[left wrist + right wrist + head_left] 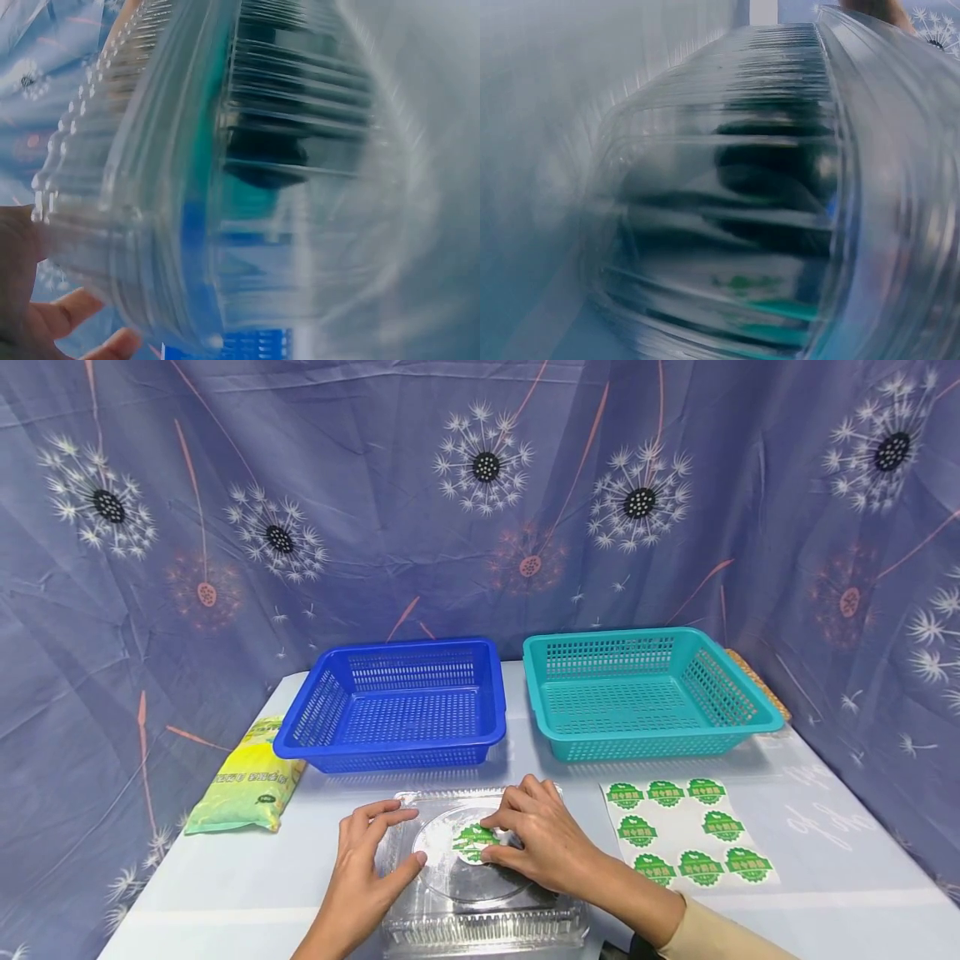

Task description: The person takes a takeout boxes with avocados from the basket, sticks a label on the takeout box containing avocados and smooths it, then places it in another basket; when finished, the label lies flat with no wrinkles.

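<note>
A clear plastic food container (487,925) with a ribbed rim and a round ring in its lid stands at the front of the table. On the lid's middle lies a round green and white sticker (471,842). My right hand (547,837) pinches the sticker's right edge between thumb and curled fingers. At the container's left side my left hand (369,858) has its fingers and thumb spread, the thumb tip over the lid. Both wrist views are filled by the container's ribbed clear wall (262,217), blurred; left fingers (71,311) show beside it.
A white sheet (678,833) of similar green stickers, with a gap in its middle, lies to the right. Behind stand a blue basket (390,750) and a teal basket (645,747). A yellow-green bag (247,781) lies at left; a patterned curtain (375,527) hangs behind.
</note>
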Available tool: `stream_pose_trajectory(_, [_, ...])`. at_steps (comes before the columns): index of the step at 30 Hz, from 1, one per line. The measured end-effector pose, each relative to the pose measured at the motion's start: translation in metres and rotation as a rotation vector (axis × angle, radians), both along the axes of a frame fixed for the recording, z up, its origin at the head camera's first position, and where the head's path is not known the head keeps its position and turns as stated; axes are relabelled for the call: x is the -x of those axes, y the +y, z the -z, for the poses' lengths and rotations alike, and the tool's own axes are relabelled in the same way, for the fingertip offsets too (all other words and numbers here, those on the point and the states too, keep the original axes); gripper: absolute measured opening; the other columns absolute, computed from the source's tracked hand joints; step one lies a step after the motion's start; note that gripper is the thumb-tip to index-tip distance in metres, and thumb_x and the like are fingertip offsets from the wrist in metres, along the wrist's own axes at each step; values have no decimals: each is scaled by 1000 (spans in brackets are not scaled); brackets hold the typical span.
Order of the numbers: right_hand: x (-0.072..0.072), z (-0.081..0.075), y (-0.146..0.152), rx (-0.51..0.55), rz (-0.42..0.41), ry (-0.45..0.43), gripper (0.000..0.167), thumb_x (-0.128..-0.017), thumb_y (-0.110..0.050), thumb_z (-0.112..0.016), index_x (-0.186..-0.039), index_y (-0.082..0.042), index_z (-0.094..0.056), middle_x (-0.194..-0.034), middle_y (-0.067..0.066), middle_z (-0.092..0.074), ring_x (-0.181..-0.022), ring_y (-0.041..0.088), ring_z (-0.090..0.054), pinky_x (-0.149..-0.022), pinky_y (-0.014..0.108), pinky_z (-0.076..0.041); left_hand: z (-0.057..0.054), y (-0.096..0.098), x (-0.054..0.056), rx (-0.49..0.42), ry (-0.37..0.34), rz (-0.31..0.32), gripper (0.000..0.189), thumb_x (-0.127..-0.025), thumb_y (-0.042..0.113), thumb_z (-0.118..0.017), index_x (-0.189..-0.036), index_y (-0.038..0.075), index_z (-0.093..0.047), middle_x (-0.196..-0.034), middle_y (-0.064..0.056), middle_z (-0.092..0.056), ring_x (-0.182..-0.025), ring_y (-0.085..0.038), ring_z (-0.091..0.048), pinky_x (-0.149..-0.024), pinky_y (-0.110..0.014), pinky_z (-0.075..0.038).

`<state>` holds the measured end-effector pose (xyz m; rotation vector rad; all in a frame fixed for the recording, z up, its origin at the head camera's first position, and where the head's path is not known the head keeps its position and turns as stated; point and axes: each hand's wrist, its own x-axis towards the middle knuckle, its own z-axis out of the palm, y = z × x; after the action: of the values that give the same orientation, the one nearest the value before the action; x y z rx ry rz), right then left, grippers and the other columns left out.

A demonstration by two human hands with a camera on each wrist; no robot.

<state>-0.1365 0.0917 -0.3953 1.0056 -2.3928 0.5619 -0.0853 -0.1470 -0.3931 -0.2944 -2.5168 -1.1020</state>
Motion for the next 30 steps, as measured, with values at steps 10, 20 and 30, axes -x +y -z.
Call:
stream_pose_trajectory(10, [0, 0, 0, 9, -5, 1, 33, -68, -47, -76, -91, -23, -75, -75, -14, -50, -76, 3, -30, -75, 23, -26, 16, -9, -12, -111, -159, -43, 56, -80, 23, -73, -132, 26, -51, -137, -5, -44, -119, -2, -25, -94, -32, -38])
stream_pose_trajectory(20, [0, 1, 0, 17, -2, 17, 33, -67, -47, -77, -90, -24, -75, -76, -14, -50, -76, 3, -31, -75, 23, -26, 19, -12, -10, -328, -459, 96, 65, -85, 29, -67, -141, 32, -34, -152, -16, -25, -140, -46, -18, -97, -69, -32])
stream_pose_trajectory(30, [1, 0, 1, 15, -9, 17, 32, -69, -47, -76, -89, -23, -74, -76, -13, -50, -76, 3, -32, -75, 24, -27, 25, -10, -10, -466, -459, 206, 69, -84, 10, -64, -143, 22, -32, -140, -26, -37, -122, -36, -45, -82, -44, -50])
